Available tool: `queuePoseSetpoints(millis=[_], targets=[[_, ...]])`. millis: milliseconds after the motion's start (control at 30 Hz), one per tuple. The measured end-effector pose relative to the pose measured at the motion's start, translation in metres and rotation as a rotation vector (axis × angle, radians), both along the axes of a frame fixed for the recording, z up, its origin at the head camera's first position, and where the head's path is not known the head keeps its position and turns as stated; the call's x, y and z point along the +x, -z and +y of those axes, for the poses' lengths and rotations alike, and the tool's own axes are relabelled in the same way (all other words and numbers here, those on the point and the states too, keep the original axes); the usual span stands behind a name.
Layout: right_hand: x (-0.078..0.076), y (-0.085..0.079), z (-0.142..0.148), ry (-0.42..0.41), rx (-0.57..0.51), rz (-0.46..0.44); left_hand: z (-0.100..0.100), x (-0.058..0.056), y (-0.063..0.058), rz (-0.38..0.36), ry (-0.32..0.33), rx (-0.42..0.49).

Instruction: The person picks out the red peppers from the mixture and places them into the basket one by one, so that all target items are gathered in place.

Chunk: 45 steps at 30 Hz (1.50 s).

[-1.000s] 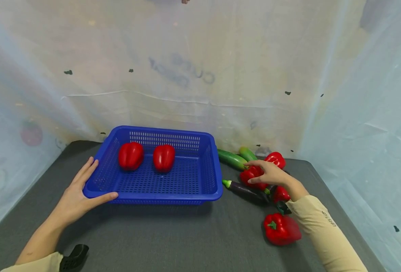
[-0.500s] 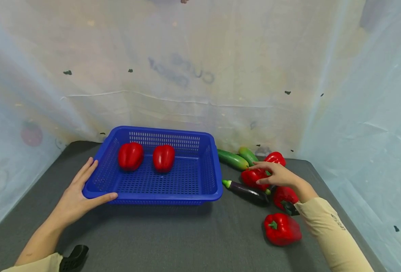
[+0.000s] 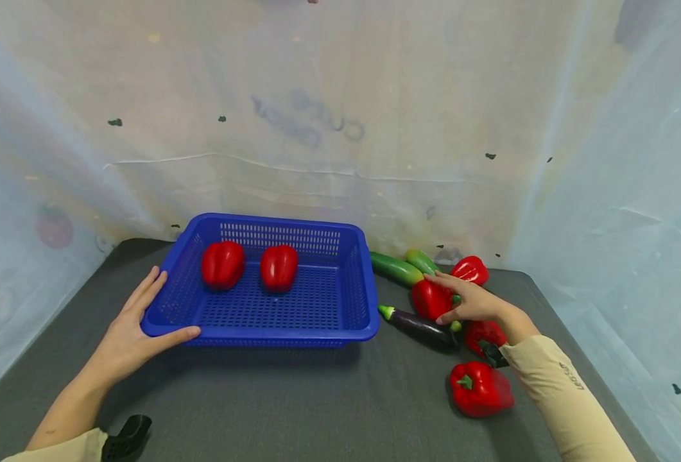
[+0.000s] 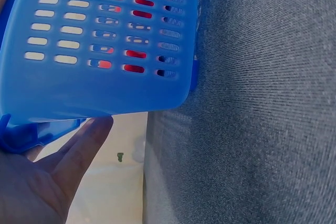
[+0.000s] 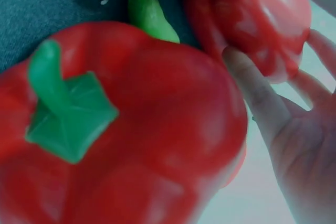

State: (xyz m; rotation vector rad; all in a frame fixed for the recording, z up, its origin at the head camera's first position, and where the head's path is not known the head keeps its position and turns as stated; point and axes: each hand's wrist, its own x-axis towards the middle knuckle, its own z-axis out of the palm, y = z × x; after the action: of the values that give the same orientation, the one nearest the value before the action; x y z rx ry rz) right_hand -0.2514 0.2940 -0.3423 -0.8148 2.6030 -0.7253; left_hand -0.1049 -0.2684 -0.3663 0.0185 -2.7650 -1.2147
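My left hand (image 3: 123,337) spreads over the near left corner of a blue plastic basket (image 3: 259,335), thumb along the front rim and straight fingers against the left side. In the left wrist view, those fingers touch the basket (image 4: 100,90) below its slotted wall. Two red bell peppers (image 3: 223,265) lie inside it. To the right, my right hand (image 3: 473,303) holds another red bell pepper (image 3: 429,299) between thumb and fingers. The right wrist view shows the thumb on one side of this bell pepper (image 5: 257,19) and fingers on the other. An eggplant (image 3: 418,327) lies just in front.
Two green cucumbers (image 3: 396,269) lie behind the held pepper. More red bell peppers surround the right hand: one at the back (image 3: 470,270), one by the wrist (image 3: 483,335), one nearer (image 3: 480,389). A plastic sheet (image 3: 340,128) hangs behind the grey tabletop (image 3: 271,404).
My right hand has shifted slightly right and its thumb and fingers have closed around the bell pepper, which has turned a little. The left hand and basket have stayed still.
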Motion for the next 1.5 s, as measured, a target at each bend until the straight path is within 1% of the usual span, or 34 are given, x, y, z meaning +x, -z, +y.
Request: queuePoseSetpoints(millis=[267, 500, 700, 967, 1133, 1400, 1500], targets=[[-0.005, -0.001, -0.002, 0.019, 0.037, 0.006, -0.001, 0.002, 0.000, 0.004, 0.001, 0.006], [-0.007, 0.001, -0.005, 0.022, 0.098, 0.080, -0.001, 0.001, 0.000, 0.001, 0.005, 0.006], [-0.006, 0.001, -0.007, 0.031, 0.087, 0.082, 0.000, 0.000, 0.000, 0.000, -0.001, 0.001], [-0.006, 0.004, -0.006, 0.016, 0.096, 0.162, 0.000, 0.001, -0.001, 0.000, -0.002, 0.000], [-0.005, 0.005, -0.007, 0.012, 0.092, 0.187, 0.001, 0.001, 0.000, 0.002, 0.003, 0.003], [-0.004, 0.000, -0.012, 0.011, 0.032, 0.233, 0.001, 0.001, 0.000, -0.005, 0.000, 0.004], [-0.005, -0.003, -0.015, 0.015, 0.030, 0.253, 0.001, 0.001, 0.000, -0.005, 0.001, 0.004]])
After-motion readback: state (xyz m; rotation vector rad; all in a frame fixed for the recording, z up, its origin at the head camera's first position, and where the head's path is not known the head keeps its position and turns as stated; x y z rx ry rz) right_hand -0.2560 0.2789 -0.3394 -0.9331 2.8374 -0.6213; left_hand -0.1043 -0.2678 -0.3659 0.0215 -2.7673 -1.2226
